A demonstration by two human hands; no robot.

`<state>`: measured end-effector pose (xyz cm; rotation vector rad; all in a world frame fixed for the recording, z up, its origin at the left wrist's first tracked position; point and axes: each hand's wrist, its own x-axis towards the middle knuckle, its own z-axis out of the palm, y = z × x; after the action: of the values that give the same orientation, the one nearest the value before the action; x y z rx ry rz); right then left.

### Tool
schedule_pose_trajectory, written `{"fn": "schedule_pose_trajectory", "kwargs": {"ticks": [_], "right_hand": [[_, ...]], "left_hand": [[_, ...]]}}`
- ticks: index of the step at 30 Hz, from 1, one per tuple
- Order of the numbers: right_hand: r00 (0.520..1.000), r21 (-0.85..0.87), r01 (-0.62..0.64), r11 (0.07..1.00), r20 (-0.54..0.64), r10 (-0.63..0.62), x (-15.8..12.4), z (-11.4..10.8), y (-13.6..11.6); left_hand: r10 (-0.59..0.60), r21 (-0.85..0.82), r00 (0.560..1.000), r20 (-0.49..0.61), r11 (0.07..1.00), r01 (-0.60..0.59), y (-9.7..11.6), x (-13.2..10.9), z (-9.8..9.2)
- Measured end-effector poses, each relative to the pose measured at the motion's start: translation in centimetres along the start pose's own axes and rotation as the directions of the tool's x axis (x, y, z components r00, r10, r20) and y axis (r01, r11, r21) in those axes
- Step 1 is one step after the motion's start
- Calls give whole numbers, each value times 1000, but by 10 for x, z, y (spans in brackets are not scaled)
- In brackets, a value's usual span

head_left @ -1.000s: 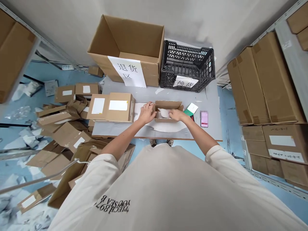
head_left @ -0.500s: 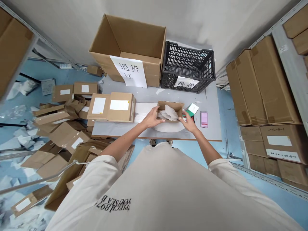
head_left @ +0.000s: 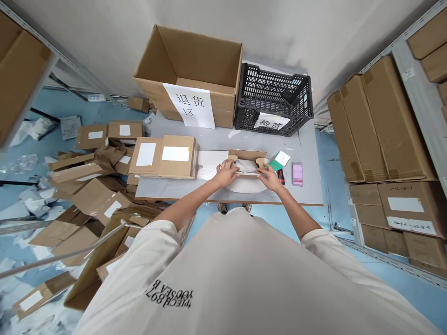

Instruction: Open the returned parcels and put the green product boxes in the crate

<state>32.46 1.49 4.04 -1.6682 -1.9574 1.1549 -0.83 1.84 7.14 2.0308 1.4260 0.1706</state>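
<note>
A small open cardboard box lies on the grey table, with crumpled white paper inside it. My left hand grips the box's left end, fingers bent over the edge. At the right end my right hand pinches the box near its front corner. The small end flaps are turned inward over the paper, and the back flap stands up. Beside my right hand are a green and white small box and a red and black object, partly hidden.
Labelled cardboard boxes stand left on the table, beside white sheeting. A large open carton and a black crate are behind. A phone lies right. Shelved cartons flank the right; discarded boxes cover the left floor.
The box's end flaps have turned inward, and the white paper now sits lower and flatter. Both hands have shifted slightly, my left fingers now curling over the box's edge.
</note>
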Motion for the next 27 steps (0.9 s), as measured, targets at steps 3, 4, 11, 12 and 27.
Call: {"fn": "schedule_pose_trajectory", "kwargs": {"ticks": [3, 4, 11, 12, 27], "right_hand": [[999, 3, 54, 999, 3, -54, 6, 4, -6], [997, -1, 75, 997, 2, -75, 9, 5, -9], [973, -75, 214, 974, -73, -219, 52, 10, -42], [969, -81, 228, 970, -76, -234, 63, 11, -48], [955, -75, 295, 953, 54, -291, 163, 51, -91]], "left_hand": [[39, -52, 996, -83, 998, -44, -8, 8, -1], [67, -58, 991, -112, 996, -74, -12, 9, -4], [64, 51, 978, -197, 997, -55, -25, 6, -51], [40, 74, 977, -208, 997, -25, -26, 5, -59], [-212, 119, 947, -242, 962, 246, -53, 1, -94]]}}
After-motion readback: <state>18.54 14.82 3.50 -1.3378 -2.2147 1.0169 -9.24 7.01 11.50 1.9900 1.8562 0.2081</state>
